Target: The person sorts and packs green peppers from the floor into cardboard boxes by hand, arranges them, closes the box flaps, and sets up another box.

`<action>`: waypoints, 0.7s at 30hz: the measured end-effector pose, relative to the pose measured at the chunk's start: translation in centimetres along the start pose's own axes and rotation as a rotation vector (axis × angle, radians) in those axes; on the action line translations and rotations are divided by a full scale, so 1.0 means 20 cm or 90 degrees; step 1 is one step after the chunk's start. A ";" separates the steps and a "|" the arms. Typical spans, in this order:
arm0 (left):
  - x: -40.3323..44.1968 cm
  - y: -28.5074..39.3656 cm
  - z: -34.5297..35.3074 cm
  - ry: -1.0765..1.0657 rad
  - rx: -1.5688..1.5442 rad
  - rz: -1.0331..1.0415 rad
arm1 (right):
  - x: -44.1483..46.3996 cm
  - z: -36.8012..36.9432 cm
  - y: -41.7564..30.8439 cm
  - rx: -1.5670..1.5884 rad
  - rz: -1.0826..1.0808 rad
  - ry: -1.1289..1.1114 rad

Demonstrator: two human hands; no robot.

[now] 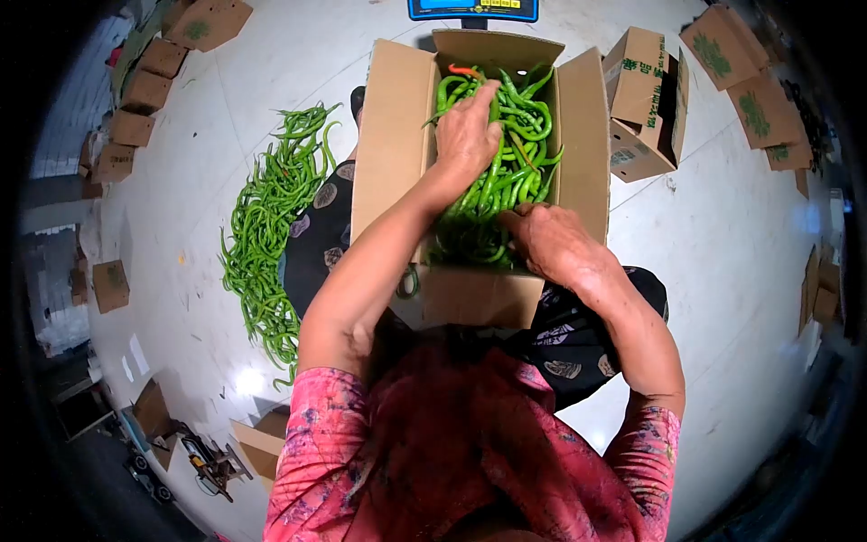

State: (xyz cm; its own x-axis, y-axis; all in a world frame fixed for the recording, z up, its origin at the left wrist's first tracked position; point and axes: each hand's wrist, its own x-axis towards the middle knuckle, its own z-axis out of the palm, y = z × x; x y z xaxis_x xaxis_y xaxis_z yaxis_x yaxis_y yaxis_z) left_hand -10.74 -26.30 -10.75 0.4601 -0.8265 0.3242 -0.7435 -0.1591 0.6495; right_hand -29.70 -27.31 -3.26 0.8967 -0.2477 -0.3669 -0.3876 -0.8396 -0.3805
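Note:
Long green chili peppers fill an open cardboard box that stands between my knees, its flaps folded outward. One orange-red pepper lies at the far left of the box. My left hand is closed over green peppers in the upper left part, with its fingertips partly hidden. At the near right side of the box, my right hand has its fingers curled down onto peppers by the wall. Shadow covers the peppers at the near end.
A long heap of green chili peppers lies on the pale floor to my left. Another cardboard box stands to the right. A blue-framed scale display is beyond the box. More cardboard boxes line both sides.

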 end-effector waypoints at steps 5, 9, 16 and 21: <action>0.12 0.12 -0.13 -0.061 -0.270 -0.183 | -0.06 0.01 0.03 0.013 -0.083 0.097; 0.19 0.04 -0.07 -0.055 -0.366 -0.237 | -0.07 -0.01 0.02 -0.024 -0.137 0.144; 0.23 -0.13 0.07 -0.022 -0.507 -0.424 | -0.15 0.04 0.06 -0.100 -0.181 0.216; 0.24 -0.07 0.10 -0.128 -0.429 -0.305 | -0.14 -0.02 0.07 -0.068 -0.129 0.120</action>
State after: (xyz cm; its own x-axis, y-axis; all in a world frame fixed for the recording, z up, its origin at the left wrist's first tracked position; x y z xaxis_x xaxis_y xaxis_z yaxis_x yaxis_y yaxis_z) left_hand -8.38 -31.21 -11.52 0.5096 -0.8419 -0.1775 -0.0131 -0.2138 0.9768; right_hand -32.61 -28.00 -2.50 0.9813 -0.1461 -0.1251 -0.1803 -0.9251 -0.3342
